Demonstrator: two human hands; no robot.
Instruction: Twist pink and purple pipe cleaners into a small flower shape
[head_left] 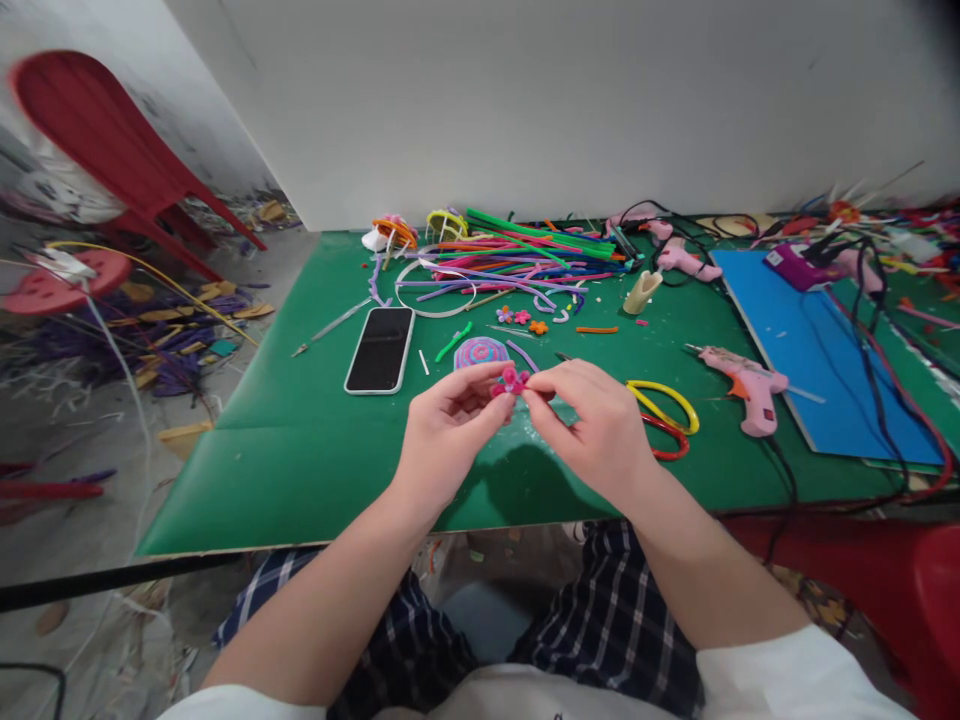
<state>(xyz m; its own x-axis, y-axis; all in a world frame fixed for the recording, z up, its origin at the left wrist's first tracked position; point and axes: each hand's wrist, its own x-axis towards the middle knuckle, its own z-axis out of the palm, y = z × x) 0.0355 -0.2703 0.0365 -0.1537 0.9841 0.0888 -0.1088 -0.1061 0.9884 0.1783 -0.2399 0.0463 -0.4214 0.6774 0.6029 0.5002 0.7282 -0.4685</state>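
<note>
Between my two hands is a small pink pipe-cleaner flower (511, 380), held above the table's near part. My left hand (457, 425) pinches it from the left with thumb and forefinger. From the right, the thumb and forefinger of my right hand (592, 420) close on its edge. Just behind the fingers lies a pink and blue spiral disc (480, 351), its lower part covered by my left hand. Small finished flowers, one orange (538, 327) and one pink (522, 317), lie farther back. Scissors with yellow and red handles (694, 415) rest beside my right hand, blades hidden.
A phone (380, 350) lies on the green table (300, 460) at left. Bundled pipe cleaners (525, 255) and a white hoop (399, 290) are at the back. At right are a pink glue gun (750, 385) with its cord and a blue board (817, 370).
</note>
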